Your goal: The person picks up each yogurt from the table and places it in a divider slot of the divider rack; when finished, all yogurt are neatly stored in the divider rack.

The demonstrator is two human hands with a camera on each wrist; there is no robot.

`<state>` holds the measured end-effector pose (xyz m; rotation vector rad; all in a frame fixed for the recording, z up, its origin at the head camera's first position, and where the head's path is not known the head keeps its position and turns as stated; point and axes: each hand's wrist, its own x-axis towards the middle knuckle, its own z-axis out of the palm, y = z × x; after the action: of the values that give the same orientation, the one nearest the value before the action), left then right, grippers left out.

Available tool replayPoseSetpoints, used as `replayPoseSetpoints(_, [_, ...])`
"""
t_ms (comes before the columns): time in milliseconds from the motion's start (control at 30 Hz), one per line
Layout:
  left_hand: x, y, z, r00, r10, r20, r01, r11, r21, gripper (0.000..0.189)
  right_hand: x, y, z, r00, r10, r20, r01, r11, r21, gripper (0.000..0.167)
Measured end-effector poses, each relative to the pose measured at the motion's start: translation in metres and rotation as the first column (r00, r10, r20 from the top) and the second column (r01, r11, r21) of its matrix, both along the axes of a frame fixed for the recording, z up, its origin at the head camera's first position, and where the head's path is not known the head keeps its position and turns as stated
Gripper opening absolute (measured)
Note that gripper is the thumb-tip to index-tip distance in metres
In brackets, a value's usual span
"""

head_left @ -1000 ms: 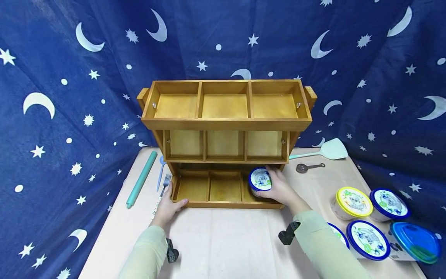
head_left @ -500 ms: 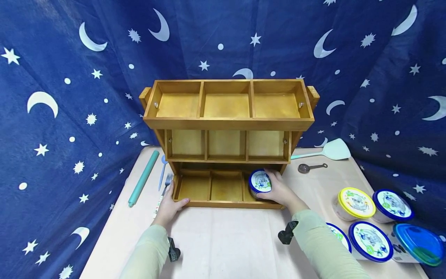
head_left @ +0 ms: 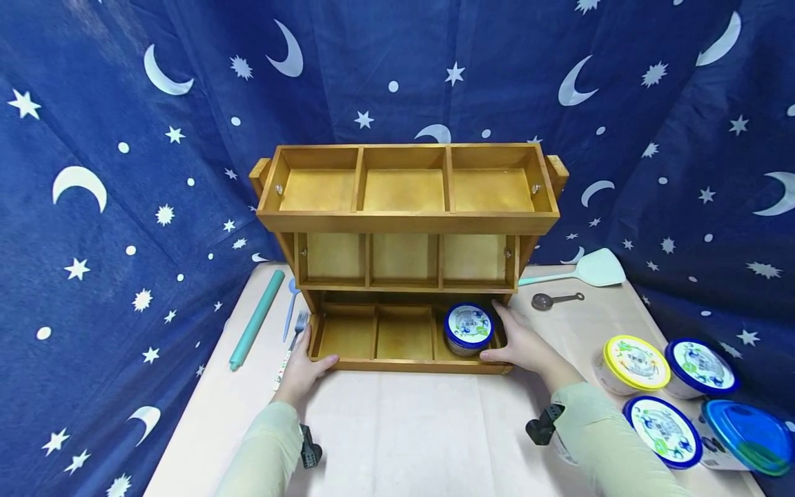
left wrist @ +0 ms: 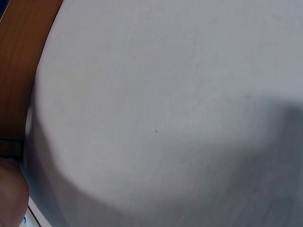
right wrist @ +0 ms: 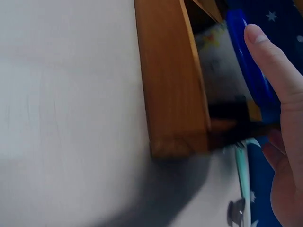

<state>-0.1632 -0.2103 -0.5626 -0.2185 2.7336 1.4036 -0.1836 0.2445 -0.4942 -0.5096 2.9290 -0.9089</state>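
Observation:
A wooden three-tier storage rack [head_left: 406, 223] stands at the back of the table, each tier split into three compartments. In its bottom right compartment sits a round tub [head_left: 468, 326] with a blue-rimmed printed lid, upright. My right hand [head_left: 524, 348] is spread beside the tub, thumb toward the front board and fingers by the rack's right side. The right wrist view has the thumb close to the blue lid [right wrist: 248, 61]; I cannot tell whether they touch. At the front left corner, my left hand [head_left: 301, 369] holds the rack, thumb over the front board.
Left lie a teal roll [head_left: 256, 321], a blue spoon [head_left: 290, 309] and a fork [head_left: 292, 345]. A pale spatula [head_left: 596, 267] and a dark measuring spoon [head_left: 546, 301] lie right. Several lidded tubs, including a yellow-lidded tub [head_left: 636, 362], stand front right. A patterned blue curtain [head_left: 397, 62] hangs behind.
My right hand has let go of the tub and moved slightly right, its fingers spreading apart. The tub stays in the bottom right compartment. My left hand keeps its place on the rack's corner.

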Motion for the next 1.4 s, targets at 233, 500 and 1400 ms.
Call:
replayPoseSetpoints(233, [-0.001,0.0,0.002,1.0,-0.005,0.024,0.005,1.0,-0.016,0.104,0.012,0.027,0.012,0.999,0.021,-0.048,-0.018,0.998,0.057,0.106])
replayPoseSetpoints(500, [0.001,0.001,0.002,0.999,-0.004,0.032,0.004,1.0,0.006,0.103,0.029,0.057,0.032,0.999,-0.012,0.035,0.007,0.988,0.151,0.11])
replayPoseSetpoints(1400, [0.0,0.0,-0.002,1.0,0.0,0.022,0.0,1.0,0.025,0.103,0.085,0.106,0.017,0.973,0.097,0.21,-0.133,0.977,0.166,0.1])
